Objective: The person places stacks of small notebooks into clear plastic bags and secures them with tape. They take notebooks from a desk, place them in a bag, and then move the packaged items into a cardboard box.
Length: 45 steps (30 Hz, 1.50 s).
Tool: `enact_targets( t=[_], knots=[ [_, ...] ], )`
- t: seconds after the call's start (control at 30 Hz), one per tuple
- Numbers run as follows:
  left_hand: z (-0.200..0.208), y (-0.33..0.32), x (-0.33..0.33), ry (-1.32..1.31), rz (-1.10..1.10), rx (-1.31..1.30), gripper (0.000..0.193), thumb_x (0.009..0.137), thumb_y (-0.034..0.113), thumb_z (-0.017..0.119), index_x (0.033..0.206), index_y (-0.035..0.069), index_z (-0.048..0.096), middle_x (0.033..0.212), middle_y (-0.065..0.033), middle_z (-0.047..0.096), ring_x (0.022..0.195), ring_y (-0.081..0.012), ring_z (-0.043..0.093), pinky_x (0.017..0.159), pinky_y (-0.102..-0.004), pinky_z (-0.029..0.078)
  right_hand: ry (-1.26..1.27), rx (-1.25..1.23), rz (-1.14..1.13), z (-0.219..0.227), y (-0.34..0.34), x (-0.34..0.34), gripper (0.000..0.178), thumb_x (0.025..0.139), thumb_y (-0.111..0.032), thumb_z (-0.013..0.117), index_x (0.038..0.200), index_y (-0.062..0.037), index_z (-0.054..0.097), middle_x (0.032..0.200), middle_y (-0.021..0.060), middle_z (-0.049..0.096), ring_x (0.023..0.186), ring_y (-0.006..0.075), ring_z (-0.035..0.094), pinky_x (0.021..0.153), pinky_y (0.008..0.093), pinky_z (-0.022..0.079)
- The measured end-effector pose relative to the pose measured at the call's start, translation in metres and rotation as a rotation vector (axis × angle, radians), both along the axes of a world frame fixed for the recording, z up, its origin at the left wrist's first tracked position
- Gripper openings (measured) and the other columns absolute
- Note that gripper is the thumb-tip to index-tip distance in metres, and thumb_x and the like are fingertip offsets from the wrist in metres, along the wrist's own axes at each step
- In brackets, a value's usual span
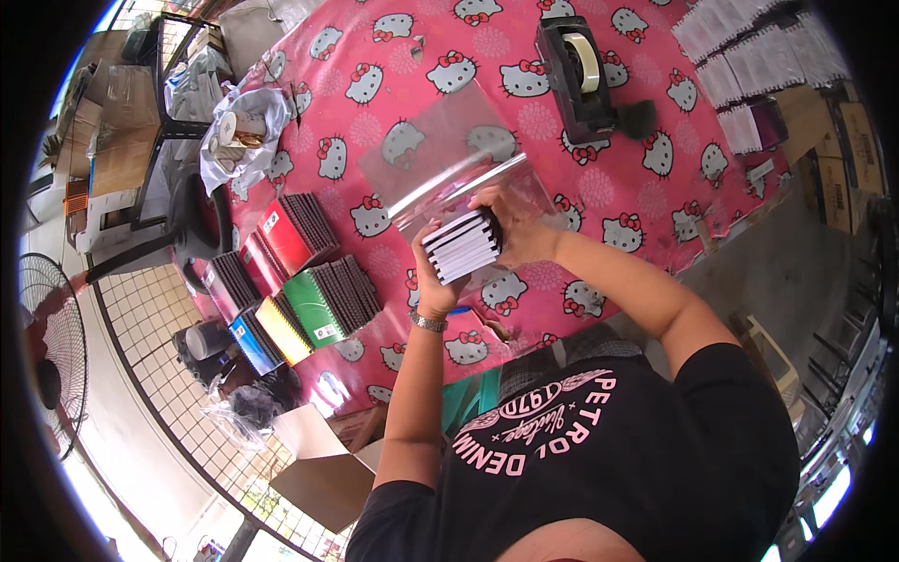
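Between my two hands is a stack of small notebooks (461, 249), white page edges up, with dark bindings at the ends. My left hand (428, 273), with a metal watch on its wrist, is closed along the stack's left side. Wrapped around the right side and far corner is my right hand (517, 230). A clear plastic bag (449, 169) stretches out flat just beyond and under the hands, its shiny band catching light. Whether part of the stack sits inside the bag, I cannot tell. A small blue item (460, 310) lies near my left wrist.
The table has a pink patterned cover (393, 70). Piled spiral notebooks in several colours (314, 298) stand at left. A black tape dispenser (579, 89) is at the far side. Plastic-wrapped stacks (749, 70) occupy the far right. A white plastic bag (267, 114) sits at far left.
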<state>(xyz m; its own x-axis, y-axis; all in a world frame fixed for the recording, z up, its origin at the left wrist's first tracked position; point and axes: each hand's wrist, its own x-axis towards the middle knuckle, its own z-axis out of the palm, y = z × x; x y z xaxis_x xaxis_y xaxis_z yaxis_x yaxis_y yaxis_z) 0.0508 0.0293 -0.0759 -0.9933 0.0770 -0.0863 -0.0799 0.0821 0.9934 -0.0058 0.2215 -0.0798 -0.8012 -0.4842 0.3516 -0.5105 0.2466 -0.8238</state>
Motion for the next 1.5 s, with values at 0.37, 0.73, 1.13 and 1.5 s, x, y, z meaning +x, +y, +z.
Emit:
enact_targets(
  t=[0.37, 0.73, 1.13, 1.5],
  knots=[
    [-0.010, 0.000, -0.006, 0.135, -0.048, -0.165, 0.076, 0.059, 0.006, 0.084, 0.120, 0.007, 0.039, 0.122, -0.0125, 0.047, 0.107, -0.0210, 0.053, 0.096, -0.0328, 0.044, -0.223, 0.219, 0.182, 0.022, 0.015, -0.013, 0.084, 0.058, -0.018, 0.081, 0.123, -0.0025, 0.032, 0.117, 0.0171, 0.046, 0.110, 0.0337, 0.050, 0.100, 0.0411, 0.041],
    [0.007, -0.041, -0.043, -0.165, -0.286, -0.101, 0.067, 0.066, 0.003, 0.080, 0.127, 0.001, 0.051, 0.121, -0.0097, 0.056, 0.113, -0.0201, 0.054, 0.096, -0.0325, 0.046, -0.214, 0.327, -0.052, 0.094, 0.015, -0.031, 0.056, 0.070, -0.035, 0.079, 0.111, -0.0011, 0.061, 0.104, 0.0125, 0.061, 0.093, 0.0222, 0.060, 0.083, 0.0349, 0.048],
    [0.013, -0.041, -0.140, -0.495, -0.127, -0.111, 0.043, 0.080, 0.019, 0.077, 0.112, -0.007, 0.064, 0.100, -0.0113, 0.068, 0.089, -0.0153, 0.063, 0.082, -0.0274, 0.050, -0.797, 0.219, -0.522, 0.007, 0.007, -0.043, 0.045, 0.083, -0.041, 0.067, 0.106, -0.0027, 0.066, 0.100, 0.0122, 0.065, 0.090, 0.0223, 0.061, 0.075, 0.0348, 0.050],
    [0.023, -0.035, -0.139, -0.476, -0.141, -0.180, 0.045, 0.079, 0.020, 0.078, 0.111, -0.008, 0.064, 0.100, -0.0113, 0.068, 0.090, -0.0162, 0.064, 0.083, -0.0292, 0.050, 0.026, 0.649, 0.194, -0.009, -0.023, 0.038, 0.025, 0.072, -0.030, 0.072, 0.082, -0.0098, 0.062, 0.091, 0.0055, 0.059, 0.087, 0.0235, 0.062, 0.073, 0.0371, 0.052]
  ],
)
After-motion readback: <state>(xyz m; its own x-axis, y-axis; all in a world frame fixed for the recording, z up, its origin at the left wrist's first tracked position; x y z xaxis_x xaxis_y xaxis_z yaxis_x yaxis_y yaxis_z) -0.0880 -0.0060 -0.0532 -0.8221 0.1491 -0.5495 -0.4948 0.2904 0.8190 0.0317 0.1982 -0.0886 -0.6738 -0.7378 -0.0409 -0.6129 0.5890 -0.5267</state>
